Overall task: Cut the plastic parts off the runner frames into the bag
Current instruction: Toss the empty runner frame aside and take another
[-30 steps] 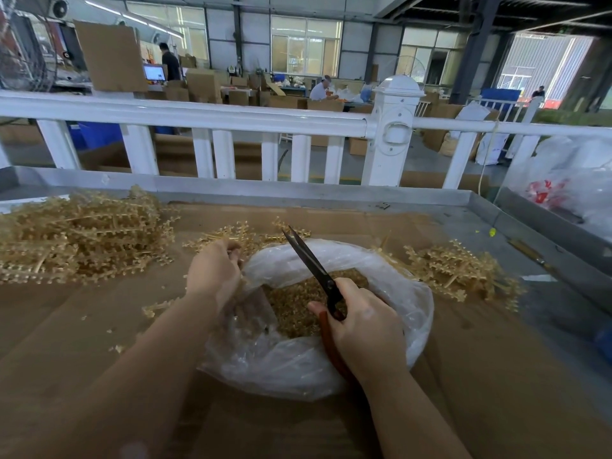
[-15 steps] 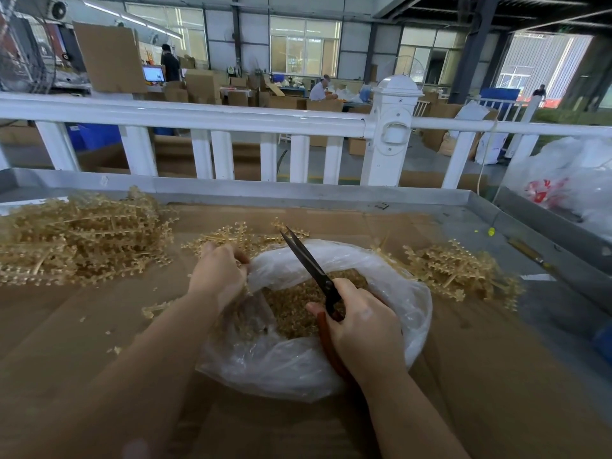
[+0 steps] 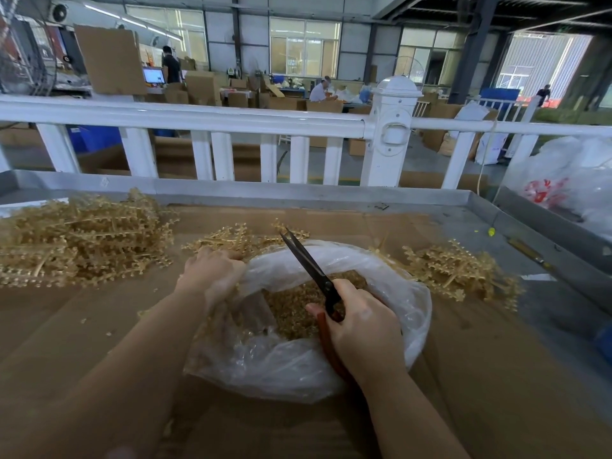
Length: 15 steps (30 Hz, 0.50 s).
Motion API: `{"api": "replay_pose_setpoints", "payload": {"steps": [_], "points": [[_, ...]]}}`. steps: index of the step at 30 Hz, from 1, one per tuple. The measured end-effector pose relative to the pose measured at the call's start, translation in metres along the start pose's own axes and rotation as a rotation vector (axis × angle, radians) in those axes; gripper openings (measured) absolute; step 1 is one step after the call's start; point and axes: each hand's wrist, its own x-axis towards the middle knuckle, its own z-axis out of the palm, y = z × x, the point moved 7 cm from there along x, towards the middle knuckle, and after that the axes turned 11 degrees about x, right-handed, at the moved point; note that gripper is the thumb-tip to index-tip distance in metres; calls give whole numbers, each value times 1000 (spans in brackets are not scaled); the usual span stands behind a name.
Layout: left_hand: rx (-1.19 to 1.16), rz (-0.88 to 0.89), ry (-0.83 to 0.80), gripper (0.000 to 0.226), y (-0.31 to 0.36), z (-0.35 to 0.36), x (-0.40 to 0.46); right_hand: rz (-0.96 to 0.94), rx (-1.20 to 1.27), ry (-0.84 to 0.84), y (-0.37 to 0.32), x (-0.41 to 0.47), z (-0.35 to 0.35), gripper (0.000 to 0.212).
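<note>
Between cuts: scissors held ready over the bag, other hand at the far rim among the frames.

My right hand (image 3: 361, 329) is closed round the red handles of the scissors (image 3: 309, 266), blades nearly together and pointing up over the bag (image 3: 381, 270), which lies open and slumped with cut parts (image 3: 298, 309) heaped inside. My left hand (image 3: 212, 273) curls over the rim where a small cluster of runner frames (image 3: 231, 238) lies; whether it grips one I cannot tell. More frames are piled left (image 3: 82, 240) and right (image 3: 457, 270). They look light, stiff, spiky and tangle-prone, so I'd take one by its bare central stem.
</note>
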Motion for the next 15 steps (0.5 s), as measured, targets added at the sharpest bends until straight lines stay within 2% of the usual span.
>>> {"api": "replay_pose_setpoints", "payload": {"steps": [4, 9, 15], "points": [[84, -5, 10, 44, 5, 2, -1, -3, 9, 2, -1, 0, -1, 35], [-47, 80, 127, 9, 16, -12, -2, -4, 43, -32, 0, 0, 0, 35], [-286, 59, 296, 5, 7, -29, -9, -10, 45, -45, 1, 0, 2, 38]]}}
